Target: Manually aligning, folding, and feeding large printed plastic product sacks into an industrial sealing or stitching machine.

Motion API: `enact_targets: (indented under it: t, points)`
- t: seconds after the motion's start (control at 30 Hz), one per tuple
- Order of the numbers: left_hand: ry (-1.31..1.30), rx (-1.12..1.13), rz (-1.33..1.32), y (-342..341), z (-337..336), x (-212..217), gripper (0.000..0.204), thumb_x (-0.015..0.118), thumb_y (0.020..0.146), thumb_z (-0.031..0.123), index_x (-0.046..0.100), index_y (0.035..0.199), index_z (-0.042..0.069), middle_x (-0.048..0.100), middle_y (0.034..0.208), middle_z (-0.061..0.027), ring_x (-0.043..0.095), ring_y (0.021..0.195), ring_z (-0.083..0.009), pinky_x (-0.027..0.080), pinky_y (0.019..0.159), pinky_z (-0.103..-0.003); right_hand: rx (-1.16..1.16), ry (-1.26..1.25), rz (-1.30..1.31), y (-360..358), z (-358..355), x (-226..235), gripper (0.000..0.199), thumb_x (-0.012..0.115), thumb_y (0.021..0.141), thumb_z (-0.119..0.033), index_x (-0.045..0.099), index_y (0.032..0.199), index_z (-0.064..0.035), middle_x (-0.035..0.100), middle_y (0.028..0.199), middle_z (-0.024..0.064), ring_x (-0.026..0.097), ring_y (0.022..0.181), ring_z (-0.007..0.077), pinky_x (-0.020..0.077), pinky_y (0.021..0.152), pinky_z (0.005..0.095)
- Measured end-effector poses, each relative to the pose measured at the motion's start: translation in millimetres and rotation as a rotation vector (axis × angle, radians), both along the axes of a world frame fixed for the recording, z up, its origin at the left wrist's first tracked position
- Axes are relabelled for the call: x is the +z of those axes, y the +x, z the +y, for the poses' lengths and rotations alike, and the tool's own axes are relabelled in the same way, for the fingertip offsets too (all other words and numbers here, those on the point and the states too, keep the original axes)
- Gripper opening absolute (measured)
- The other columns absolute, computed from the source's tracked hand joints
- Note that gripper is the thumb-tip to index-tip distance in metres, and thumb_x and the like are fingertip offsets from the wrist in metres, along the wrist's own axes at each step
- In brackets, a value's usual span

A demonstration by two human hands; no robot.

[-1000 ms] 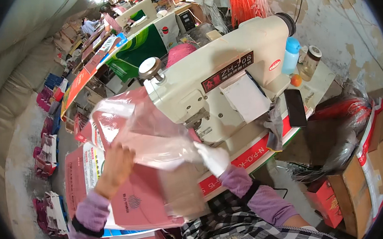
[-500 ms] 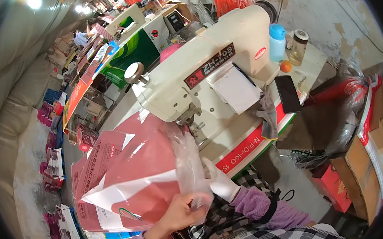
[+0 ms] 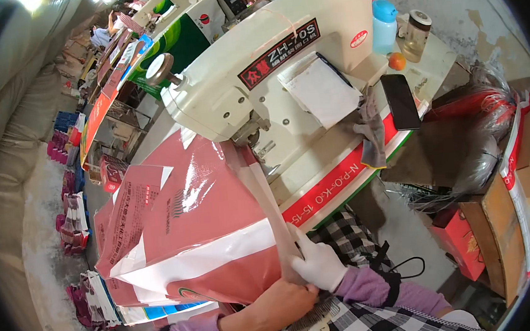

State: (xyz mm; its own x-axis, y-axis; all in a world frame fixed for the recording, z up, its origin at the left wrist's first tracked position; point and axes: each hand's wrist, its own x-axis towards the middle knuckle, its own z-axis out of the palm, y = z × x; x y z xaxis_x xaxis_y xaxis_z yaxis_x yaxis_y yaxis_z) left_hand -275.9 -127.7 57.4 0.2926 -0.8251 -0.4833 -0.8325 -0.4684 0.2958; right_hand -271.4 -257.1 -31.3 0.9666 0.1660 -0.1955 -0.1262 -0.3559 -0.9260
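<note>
The pink plastic sack [image 3: 202, 232] lies across my lap side of the sewing table [image 3: 341, 178], its folded edge strip [image 3: 267, 196] running up under the machine head. My right hand [image 3: 316, 264], in a white glove, pinches the near end of that strip; my bare left hand [image 3: 282, 301] is closed on the sack's lower edge just beside it. Beyond stands the cream industrial sewing machine [image 3: 281, 58], then a black phone [image 3: 400, 100], a blue bottle [image 3: 383, 27] and a glass jar [image 3: 416, 34].

Grey concrete floor [image 3: 476, 6], bright ceiling lamp [image 3: 31, 2], cardboard boxes [image 3: 505, 209], workbench row [image 3: 115, 84]
</note>
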Motion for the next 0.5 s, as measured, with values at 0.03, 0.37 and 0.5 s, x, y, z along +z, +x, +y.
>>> enact_targets:
  t: [0.03, 0.37, 0.5]
  points:
    - [-0.191, -0.113, 0.007, 9.4, 5.8, -6.6, 0.029, 0.062, 0.082, 0.028, 0.058, 0.088, -0.001, 0.064, 0.067, -0.01, 0.066, 0.065, -0.0251, 0.053, 0.06, -0.036, -0.004, -0.003, 0.002, -5.8, -1.4, -0.8, 0.063, 0.056, 0.083, -0.019, 0.036, 0.143, -0.0094, 0.061, 0.063, 0.0217, 0.063, 0.063, 0.0398, 0.0503, 0.059, 0.0507]
    - [0.092, 0.161, -0.167, 200.1, 37.0, 140.6, 0.022, 0.07, 0.078, 0.036, 0.07, 0.079, 0.014, 0.063, 0.072, -0.0059, 0.06, 0.062, -0.0246, 0.048, 0.059, -0.039, 0.071, -0.457, -0.325, 90.6, 5.8, -17.5, 0.044, 0.06, 0.078, -0.01, 0.058, 0.122, -0.0127, 0.061, 0.059, 0.0126, 0.063, 0.056, 0.0331, 0.05, 0.05, 0.0453]
    - [-0.265, 0.166, -0.12, 84.3, 27.0, 73.9, 0.022, 0.065, 0.082, 0.033, 0.069, 0.079, 0.012, 0.06, 0.065, -0.006, 0.062, 0.06, -0.0219, 0.048, 0.054, -0.037, 0.31, -0.203, -0.669, 148.8, 17.6, -43.7, 0.008, 0.068, 0.073, -0.007, 0.068, 0.082, -0.0079, 0.063, 0.064, 0.0099, 0.062, 0.059, 0.0266, 0.0495, 0.056, 0.041]
